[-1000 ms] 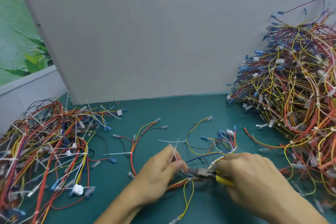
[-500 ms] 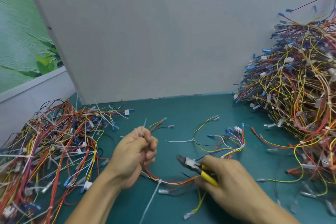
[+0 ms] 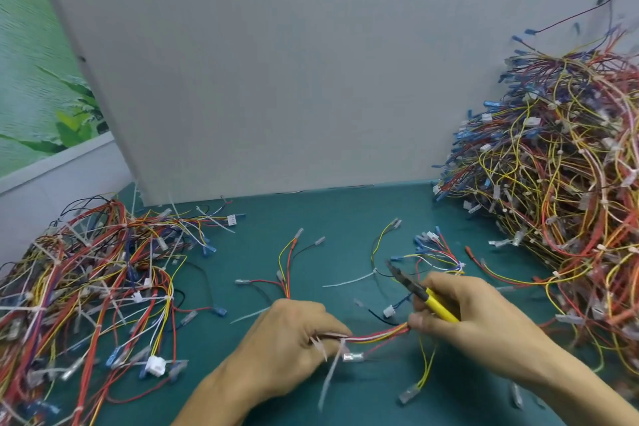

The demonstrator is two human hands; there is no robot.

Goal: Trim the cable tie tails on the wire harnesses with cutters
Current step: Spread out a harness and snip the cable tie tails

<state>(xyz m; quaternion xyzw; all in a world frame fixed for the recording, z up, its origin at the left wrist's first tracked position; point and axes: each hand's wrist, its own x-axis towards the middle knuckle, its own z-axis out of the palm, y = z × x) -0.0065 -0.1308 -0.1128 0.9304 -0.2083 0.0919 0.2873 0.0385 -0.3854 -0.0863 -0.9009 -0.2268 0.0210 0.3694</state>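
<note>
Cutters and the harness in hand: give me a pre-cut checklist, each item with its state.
1. Harness secured: the left hand grips the harness. Ok.
2. Tool in hand: the right hand holds the cutters by the yellow handles. Ok.
3. Tail exposed: the cable tie tail hangs free below the left hand. Ok.
4. Cutters at the tail: the nose points away from it, well apart. Not ok.
5. Jaws open for the cut: too blurred to read. Cannot tell.
</note>
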